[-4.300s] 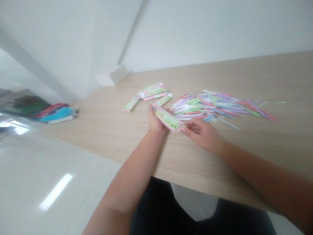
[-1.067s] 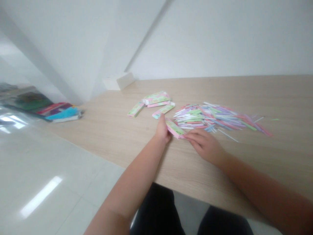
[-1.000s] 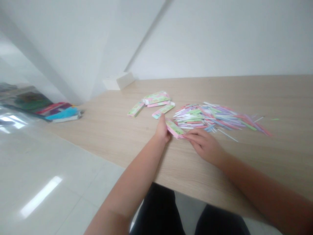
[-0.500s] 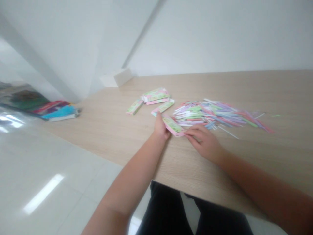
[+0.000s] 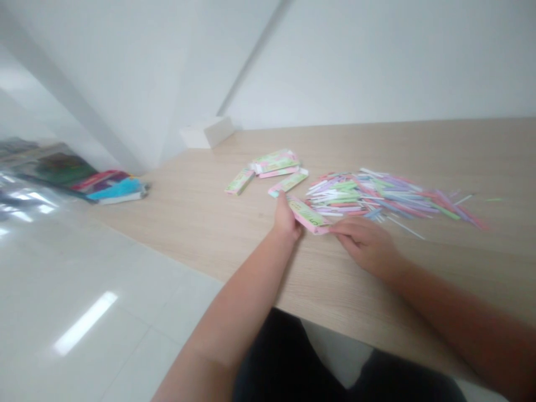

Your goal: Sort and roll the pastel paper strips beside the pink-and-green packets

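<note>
Pink-and-green cardboard pack (image 5: 309,215) lies slantwise between the person's hands, running from upper left to lower right, over the light wood-grain desk (image 5: 469,268); whether it rests on the surface or is slightly raised cannot be told from this angle. Left hand (image 5: 286,219) stands on its edge, fingers against the pack's left side. Right hand (image 5: 365,243) lies palm-down to the right, fingertips (image 5: 335,227) touching the pack's lower-right end. Hands apart, the pack bridging the gap between them; how firmly either one holds it cannot be told.

Slimmer green-and-pink pack (image 5: 288,182) lies just above the left hand, almost touching the held pack. Further up and left, a single green pack (image 5: 239,182) lies alone, beside a small heap of packs (image 5: 274,162). To the right, a loose pile of thin paper strips (image 5: 368,196) in pink, lilac, green, blue and white sits just beyond the right hand; a stray white strip (image 5: 406,227) lies at its near edge.

White box (image 5: 207,133) stands in the desk's far corner, against the wall (image 5: 377,56). Down left, a colourful stack (image 5: 117,191), too blurred to name, lies on the glossy tile floor (image 5: 84,335). Dark trousers (image 5: 293,363) show below the desk edge
</note>
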Motion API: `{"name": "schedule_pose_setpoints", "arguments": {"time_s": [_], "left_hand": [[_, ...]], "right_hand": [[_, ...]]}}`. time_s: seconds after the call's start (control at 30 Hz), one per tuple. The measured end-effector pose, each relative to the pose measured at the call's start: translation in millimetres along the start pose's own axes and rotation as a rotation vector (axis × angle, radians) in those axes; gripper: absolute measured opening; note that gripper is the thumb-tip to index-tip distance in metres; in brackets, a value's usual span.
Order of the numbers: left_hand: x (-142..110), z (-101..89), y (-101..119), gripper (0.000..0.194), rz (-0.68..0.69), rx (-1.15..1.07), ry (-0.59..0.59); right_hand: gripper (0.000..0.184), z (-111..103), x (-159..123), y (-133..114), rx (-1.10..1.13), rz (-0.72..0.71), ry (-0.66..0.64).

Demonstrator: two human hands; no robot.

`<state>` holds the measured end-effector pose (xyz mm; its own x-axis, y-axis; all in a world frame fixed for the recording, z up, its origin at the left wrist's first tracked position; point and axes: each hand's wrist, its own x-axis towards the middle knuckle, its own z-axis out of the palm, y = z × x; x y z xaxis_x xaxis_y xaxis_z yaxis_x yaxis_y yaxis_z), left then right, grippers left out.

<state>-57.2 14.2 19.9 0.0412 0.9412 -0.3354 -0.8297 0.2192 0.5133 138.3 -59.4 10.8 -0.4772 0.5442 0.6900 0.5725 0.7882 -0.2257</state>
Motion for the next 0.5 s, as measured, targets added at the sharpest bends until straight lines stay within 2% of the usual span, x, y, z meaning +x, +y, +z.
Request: {"name": "schedule_pose_setpoints", "arguments": {"time_s": [0.17,0.37,0.5], "left_hand": [[0.2,4.4,-2.7,0.044,0.021,0.024,0.021],[0.8,5.6,-4.8,0.051,0.011,0.025,-0.051],[-3.3,8.3,-4.5,0.057,-0.012,0.013,-0.094]], "right_hand": [[0.024,-0.2,-2.7,1.5,-0.014,0.060,0.037],[0.007,2.1,1.9,0.2,0.078,0.142,0.154],[0.006,3.6,2.2,1.8,0.130,0.156,0.127]]}}
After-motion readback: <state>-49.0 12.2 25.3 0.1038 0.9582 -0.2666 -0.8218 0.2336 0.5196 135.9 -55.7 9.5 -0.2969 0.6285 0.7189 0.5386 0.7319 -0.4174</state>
